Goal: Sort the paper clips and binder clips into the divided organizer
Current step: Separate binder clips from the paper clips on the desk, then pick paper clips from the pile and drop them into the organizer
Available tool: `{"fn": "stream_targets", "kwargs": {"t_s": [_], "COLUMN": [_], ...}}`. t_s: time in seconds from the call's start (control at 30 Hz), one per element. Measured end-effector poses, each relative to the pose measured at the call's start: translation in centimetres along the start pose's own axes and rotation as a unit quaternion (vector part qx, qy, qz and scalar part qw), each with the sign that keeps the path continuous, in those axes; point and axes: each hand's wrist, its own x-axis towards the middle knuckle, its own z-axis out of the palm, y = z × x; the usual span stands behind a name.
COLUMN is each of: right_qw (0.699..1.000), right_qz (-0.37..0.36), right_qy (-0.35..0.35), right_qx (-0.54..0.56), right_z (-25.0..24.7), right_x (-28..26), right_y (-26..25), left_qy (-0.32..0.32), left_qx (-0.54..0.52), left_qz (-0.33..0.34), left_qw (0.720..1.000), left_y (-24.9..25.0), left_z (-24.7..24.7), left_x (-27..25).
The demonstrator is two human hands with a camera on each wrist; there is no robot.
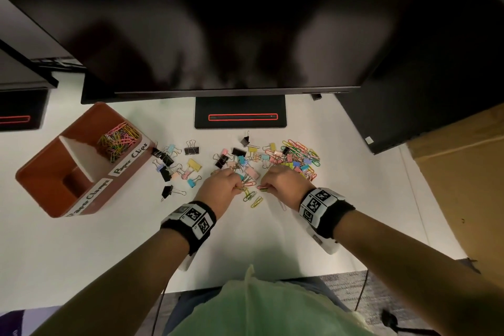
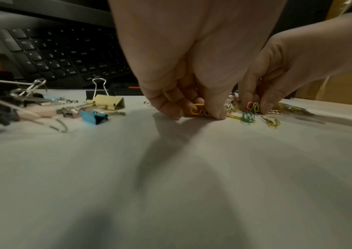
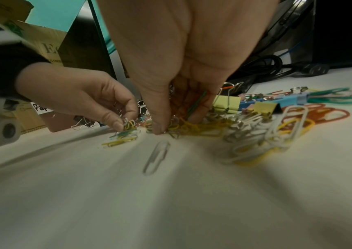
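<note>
A brown divided organizer (image 1: pixel 38 172) stands at the left of the white desk. Its far compartment, labelled Paper Clips, holds several coloured paper clips (image 1: pixel 118 139); the near one, labelled Paper Clamps, shows nothing inside. A mixed pile of binder clips (image 1: pixel 246 161) and paper clips (image 1: pixel 300 155) lies in the middle. My left hand (image 1: pixel 236 187) reaches down at the pile's near edge and pinches yellow paper clips (image 2: pixel 198 109). Just to its right, my right hand (image 1: pixel 266 187) pinches a small bunch of coloured paper clips (image 2: pixel 253 106) against the desk. More paper clips (image 1: pixel 252 196) lie between the hands.
A dark monitor (image 1: pixel 218 22) overhangs the back of the desk, its stand base (image 1: pixel 240 114) behind the pile. Loose binder clips (image 1: pixel 174 166) lie between organizer and pile. A keyboard (image 2: pixel 60 53) shows behind the left hand. A cardboard box (image 1: pixel 461 172) stands at the right, black cables (image 3: pixel 277 67) behind.
</note>
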Motion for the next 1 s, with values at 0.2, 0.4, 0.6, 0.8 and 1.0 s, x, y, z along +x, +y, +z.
{"fn": "stream_targets", "kwargs": {"t_s": [0.2,0.4,0.6,0.8,1.0], "right_qw": [1.0,0.999,0.982,0.979,0.988], "right_qz": [-0.003,-0.043,-0.15,-0.122,-0.063], "right_qy": [-0.014,0.029,0.086,0.11,0.058], "right_qx": [-0.011,0.016,0.077,0.116,0.13], "right_z": [-0.6,-3.2,-7.5,-7.5,-5.3], "right_x": [0.5,0.8,6.8,16.8,20.1], "right_y": [-0.3,-4.3,-15.6,-24.7,-24.7], "left_qy": [0.037,0.171,0.28,0.229,0.208], "left_qx": [-0.06,-0.139,-0.119,-0.155,-0.162], "left_qz": [0.024,-0.009,-0.117,-0.235,-0.214], "left_qw": [0.997,0.975,0.945,0.932,0.94], "left_y": [-0.9,-2.8,-9.0,-14.1,-15.5], "left_z": [-1.0,-7.5,-16.2,-19.5,-19.6], "left_x": [-1.4,-5.0,-8.0,-7.3,-8.1]}}
